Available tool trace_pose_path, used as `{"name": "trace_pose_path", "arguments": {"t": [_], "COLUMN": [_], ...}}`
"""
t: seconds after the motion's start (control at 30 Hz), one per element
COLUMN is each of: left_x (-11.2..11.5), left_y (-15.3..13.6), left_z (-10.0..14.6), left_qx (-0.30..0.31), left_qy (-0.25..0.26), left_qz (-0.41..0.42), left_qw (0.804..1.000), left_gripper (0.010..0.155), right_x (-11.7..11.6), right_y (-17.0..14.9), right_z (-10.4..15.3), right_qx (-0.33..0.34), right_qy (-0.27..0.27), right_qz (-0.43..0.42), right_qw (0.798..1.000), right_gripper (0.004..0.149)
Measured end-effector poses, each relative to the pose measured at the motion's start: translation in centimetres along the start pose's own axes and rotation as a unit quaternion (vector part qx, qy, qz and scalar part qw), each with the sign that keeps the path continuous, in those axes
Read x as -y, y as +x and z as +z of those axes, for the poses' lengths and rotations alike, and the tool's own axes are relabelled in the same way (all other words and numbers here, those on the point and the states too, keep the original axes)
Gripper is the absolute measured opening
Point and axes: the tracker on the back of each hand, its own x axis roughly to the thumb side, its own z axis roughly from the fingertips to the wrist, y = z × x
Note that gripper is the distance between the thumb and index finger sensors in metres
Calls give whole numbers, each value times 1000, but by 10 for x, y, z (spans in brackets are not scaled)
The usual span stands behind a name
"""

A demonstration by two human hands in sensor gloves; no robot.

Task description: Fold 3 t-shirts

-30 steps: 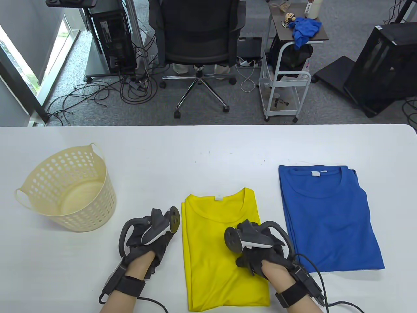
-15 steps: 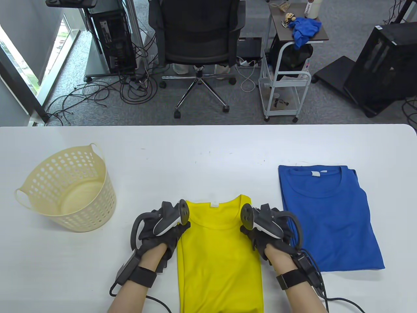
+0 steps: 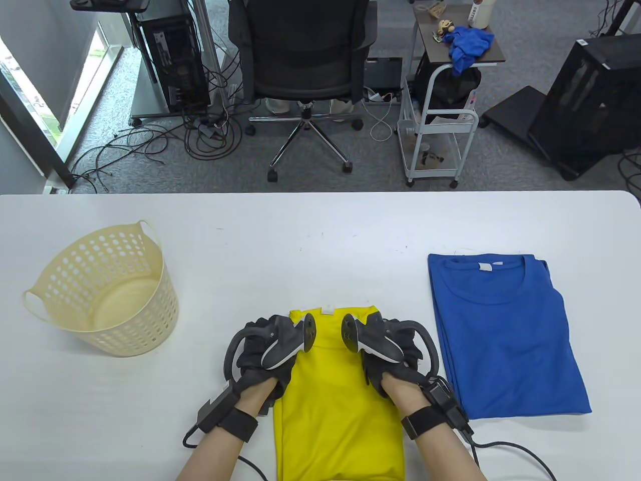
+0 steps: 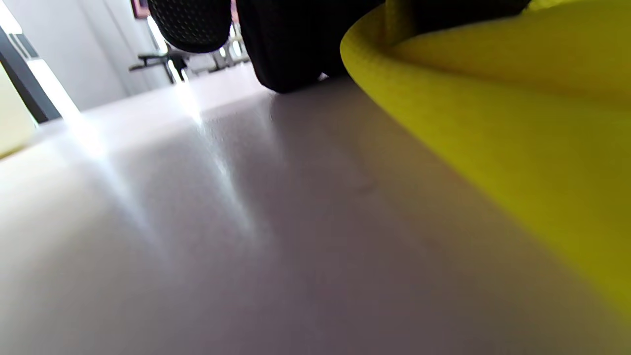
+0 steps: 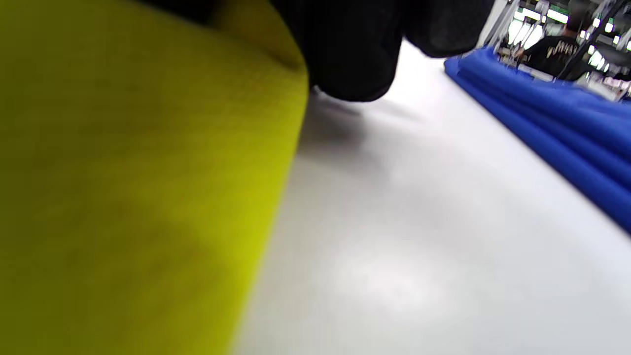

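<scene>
White table [image 3: 320,225] in an office, with a desk chair [image 3: 300,55] and a wheeled cart [image 3: 435,130] on the carpet beyond its far edge. The yellow t-shirt [image 3: 335,416] lies at the near centre, already narrowed into a long strip; the left hand [image 3: 268,355] and right hand [image 3: 390,355] sit at its collar end, one on each side edge. Both hands appear to grip the cloth, fingers curled round its edges (the wrist views show dark fingertips beside a raised yellow fold, too blurred to be certain). Compared with half a second earlier, the hands have drawn inward and the collar end has bunched narrower and slightly toward the person; a second ago they were apart and lower. This suggests the lengthwise fold is starting. The blue t-shirt [image 3: 506,340] stays flat on the right, the basket [image 3: 145,320] on the left.
</scene>
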Motion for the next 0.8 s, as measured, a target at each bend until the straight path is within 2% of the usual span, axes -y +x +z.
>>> {"name": "trace_pose_path", "arguments": {"t": [0.1, 0.2, 0.27, 0.37, 0.43, 0.5, 0.53, 0.57, 0.7, 0.8], "left_x": [-17, -37, -51, -73, -89, -103, -108, -116, -145, -156], "left_y": [-8, -10, 1, 36, 70, 101, 113, 130, 173, 195], "left_z": [11, 21, 27, 37, 46, 49, 50, 50, 36, 11], "left_qx": [1, 17, 36, 63, 83, 103, 108, 117, 128, 126], "left_qy": [67, 67, 66, 88, 117, 114, 114, 116, 112, 109], "left_qz": [45, 132, 163, 174, 183, 200, 210, 224, 274, 291], "left_qw": [997, 989, 984, 979, 973, 968, 965, 960, 947, 942], "left_gripper": [45, 46, 46, 45, 45, 45, 45, 45, 46, 46], "right_x": [18, 43, 57, 73, 78, 81, 81, 82, 89, 84], "right_y": [-17, -47, -70, -108, -132, -166, -174, -197, -250, -279], "right_z": [14, 37, 53, 80, 93, 106, 108, 114, 114, 92], "right_qx": [-14, -29, -46, -79, -106, -147, -155, -181, -234, -236], "right_qy": [-30, -41, -47, -46, -39, -21, -18, -13, -38, -85], "right_qz": [-4, -1, 7, 31, 58, 82, 85, 91, 83, 88], "right_qw": [999, 999, 998, 995, 992, 985, 984, 979, 968, 964], "right_gripper": [47, 47, 47, 47, 47, 47, 47, 47, 47, 47]}}
